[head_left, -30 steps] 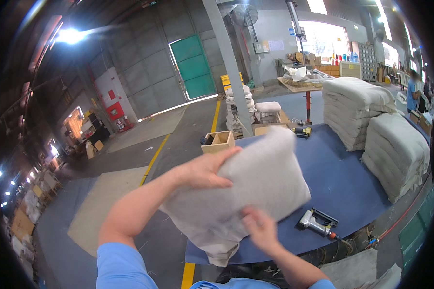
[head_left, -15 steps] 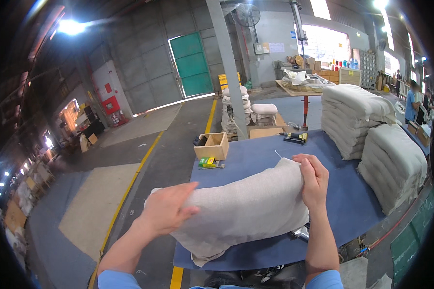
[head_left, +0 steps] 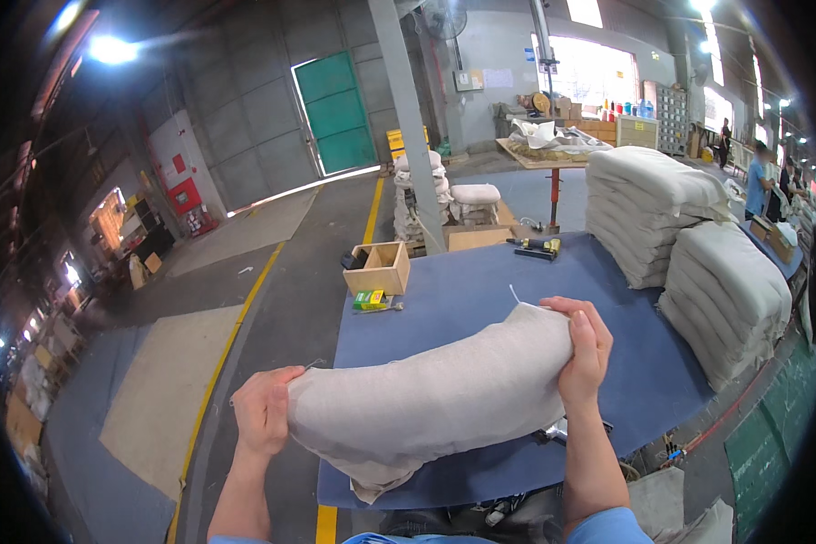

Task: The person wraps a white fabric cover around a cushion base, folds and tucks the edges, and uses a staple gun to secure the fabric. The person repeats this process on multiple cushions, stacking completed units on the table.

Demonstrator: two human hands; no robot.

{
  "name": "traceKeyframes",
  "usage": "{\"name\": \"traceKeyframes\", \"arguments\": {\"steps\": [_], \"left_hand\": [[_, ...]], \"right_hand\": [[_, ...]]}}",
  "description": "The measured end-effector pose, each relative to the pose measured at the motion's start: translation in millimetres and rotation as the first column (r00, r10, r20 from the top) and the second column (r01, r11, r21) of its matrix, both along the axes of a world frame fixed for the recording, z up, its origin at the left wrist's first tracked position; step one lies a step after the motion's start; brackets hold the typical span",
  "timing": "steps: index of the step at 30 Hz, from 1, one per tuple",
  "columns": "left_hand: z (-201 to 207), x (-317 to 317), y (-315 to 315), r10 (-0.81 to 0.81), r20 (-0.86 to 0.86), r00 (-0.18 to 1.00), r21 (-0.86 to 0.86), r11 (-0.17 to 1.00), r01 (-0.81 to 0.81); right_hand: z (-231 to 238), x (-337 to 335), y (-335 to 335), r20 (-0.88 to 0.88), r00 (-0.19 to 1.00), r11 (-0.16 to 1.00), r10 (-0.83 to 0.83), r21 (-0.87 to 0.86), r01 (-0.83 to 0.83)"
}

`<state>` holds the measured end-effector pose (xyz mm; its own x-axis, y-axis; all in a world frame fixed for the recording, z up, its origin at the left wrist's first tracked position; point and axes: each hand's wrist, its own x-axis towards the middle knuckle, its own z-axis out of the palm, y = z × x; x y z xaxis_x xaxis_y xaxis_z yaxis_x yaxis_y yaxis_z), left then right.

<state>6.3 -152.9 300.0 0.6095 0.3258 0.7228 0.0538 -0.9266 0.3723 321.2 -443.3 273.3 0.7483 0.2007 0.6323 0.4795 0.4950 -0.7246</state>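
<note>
A plump cushion (head_left: 431,390) covered in off-white cloth stands tilted on the blue-topped table (head_left: 462,286), nearest to me. Its left end is gripped by my left hand (head_left: 265,410), fingers closed over the upper corner. At the other end my right hand (head_left: 586,352) holds the upper right corner, thumb and fingers wrapped round the cloth. A loose white thread (head_left: 515,294) sticks up beside that corner. The lower left corner of the cloth hangs near the table's front edge. A metal tool (head_left: 553,431) is partly hidden by the cushion and my right forearm.
A wooden box (head_left: 385,269) and a small green-yellow carton (head_left: 369,300) sit at the table's far left. A yellow-black air stapler (head_left: 537,247) lies at the back. Stacked cushions (head_left: 648,213) and another stack (head_left: 725,299) stand right. Behind the table rises a grey post (head_left: 408,118).
My left hand has moved from the cushion's front, near its upper left, out to its left end and closed on the corner. My right hand keeps its hold. The view has shifted slightly.
</note>
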Motion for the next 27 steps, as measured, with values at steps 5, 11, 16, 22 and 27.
{"name": "traceKeyframes", "arguments": {"steps": [5, 11, 16, 22, 27], "left_hand": [[-16.9, -26.5, 5.9, 0.086, -0.007, 0.996, -0.085, 0.993, -0.087], [15.5, -115.0, -9.6, 0.037, -0.799, 0.600, -0.290, 0.850, -0.439], [45.5, -62.6, -61.6, -0.090, -0.472, 0.877, -0.297, 0.953, -0.062], [12.5, -58.9, 18.0, -0.041, 0.008, 0.999, -0.717, 0.696, 0.034], [5.4, -81.2, 34.4, 0.131, -0.032, 0.991, -0.802, 0.588, -0.104]], "right_hand": [[12.6, -14.4, 23.3, 0.068, 0.995, 0.996, -0.077, -0.035, 0.080], [32.4, -53.0, 76.1, 0.133, 0.990, 0.976, 0.050, -0.218, -0.020], [26.6, -116.2, 129.9, 0.546, 0.837, 0.931, 0.046, -0.327, 0.162], [-102.1, -161.2, 115.6, 0.298, 0.792, 0.790, 0.532, -0.511, -0.338], [-253.6, -207.4, 64.1, -0.881, 0.174, -0.241, 0.441, -0.303, -0.922]]}}
